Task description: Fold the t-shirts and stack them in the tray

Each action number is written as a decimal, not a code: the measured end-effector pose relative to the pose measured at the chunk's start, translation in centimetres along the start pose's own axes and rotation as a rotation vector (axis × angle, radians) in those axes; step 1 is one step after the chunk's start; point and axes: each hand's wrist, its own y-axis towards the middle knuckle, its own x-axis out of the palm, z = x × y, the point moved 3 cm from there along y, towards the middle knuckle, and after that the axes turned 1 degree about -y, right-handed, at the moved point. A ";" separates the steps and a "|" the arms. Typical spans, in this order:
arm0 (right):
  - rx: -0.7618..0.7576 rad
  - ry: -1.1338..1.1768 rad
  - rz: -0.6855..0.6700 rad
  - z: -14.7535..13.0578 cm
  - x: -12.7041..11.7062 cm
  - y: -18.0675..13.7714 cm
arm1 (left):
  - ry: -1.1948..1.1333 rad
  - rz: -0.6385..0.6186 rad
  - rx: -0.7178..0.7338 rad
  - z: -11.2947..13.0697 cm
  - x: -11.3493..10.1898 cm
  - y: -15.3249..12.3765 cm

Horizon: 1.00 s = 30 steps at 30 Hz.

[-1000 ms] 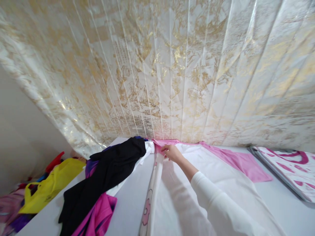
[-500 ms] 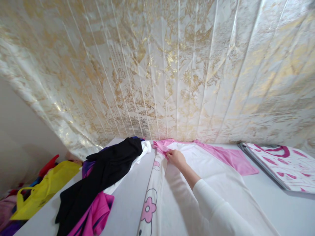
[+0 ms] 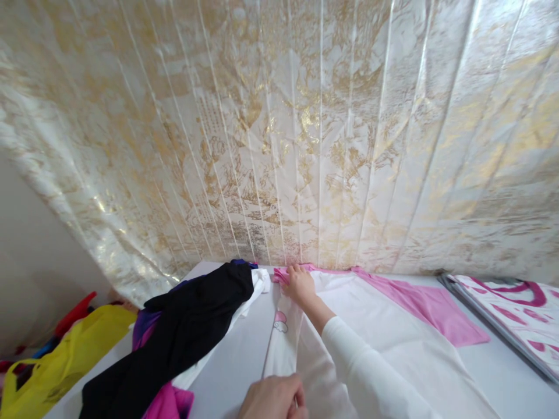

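Observation:
A white shirt (image 3: 393,349) with pink sleeves and a small pink cartoon print lies spread on the grey table (image 3: 231,366). My right hand (image 3: 299,285), in a white sleeve, reaches to the shirt's far end by the curtain. Its fingers are curled on the pink fabric there. My left hand (image 3: 273,398) shows at the bottom edge of the view. It is closed on the shirt's near left edge, and the cloth is drawn into a fold between the two hands.
A heap of black, white and magenta clothes (image 3: 187,326) lies to the left of the shirt. A yellow bag (image 3: 56,361) sits lower left, off the table. A white-and-gold curtain (image 3: 305,145) hangs behind. A flat white-and-magenta printed item (image 3: 515,308) lies at the right.
My left hand has come into view at the bottom and taken the shirt's near edge. My right hand has slid farther toward the curtain on the pink fabric.

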 end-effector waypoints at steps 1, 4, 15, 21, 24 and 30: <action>0.008 0.006 0.003 -0.3 0.5 0.6 | 0.024 0.000 -0.008 0.6 -0.4 1.0; 0.047 0.055 -0.002 -0.4 1.2 1.9 | 0.078 0.028 -0.048 2.0 -1.3 3.0; 0.365 0.512 0.020 10.6 -3.7 -2.0 | -0.067 -0.049 0.016 0.4 -1.5 3.8; 0.462 0.604 -0.037 13.2 -1.9 -3.7 | 0.021 0.308 0.069 -0.2 -7.7 9.6; 0.434 0.577 0.012 13.6 -1.4 -3.6 | 0.103 0.418 0.133 -0.8 -10.6 14.5; 0.369 0.501 0.156 14.8 -1.6 -3.4 | 0.268 0.340 0.295 -1.6 -10.7 21.4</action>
